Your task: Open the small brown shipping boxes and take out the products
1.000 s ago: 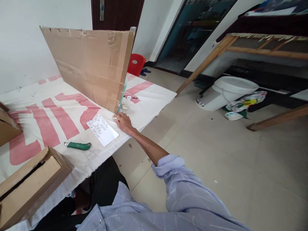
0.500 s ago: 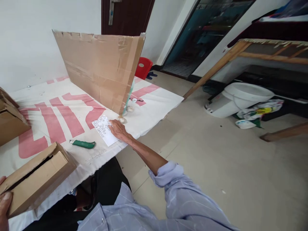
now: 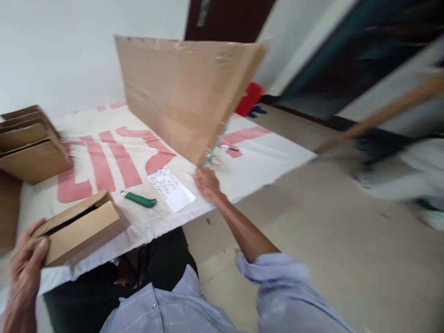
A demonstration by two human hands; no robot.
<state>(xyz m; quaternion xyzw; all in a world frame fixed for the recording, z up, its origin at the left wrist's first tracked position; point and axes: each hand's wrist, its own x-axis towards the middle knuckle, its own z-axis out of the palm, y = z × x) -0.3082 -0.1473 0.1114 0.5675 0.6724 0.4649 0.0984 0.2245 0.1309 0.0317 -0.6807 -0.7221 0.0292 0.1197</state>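
Observation:
My left hand grips the left end of a small cardboard box, thumb on top, at the table's near edge. A dark gap runs along the box's upper side. My right hand is closed by the bottom corner of a large upright cardboard sheet. Whatever its fingers hold is hidden. Just left of it lies a white paper covered with small drawn shapes. Between box and paper rests a green utility knife.
Folded cardboard boxes stand at the table's left. Behind my right hand is a small pale round item, blurred. A red chair is beyond the sheet. The white tablecloth has red markings. A wooden leg slants at right.
My right hand has left the paper and moved right, over the spot where a small pale round item lay. The view has swung left, showing more of my left hand, still on the box.

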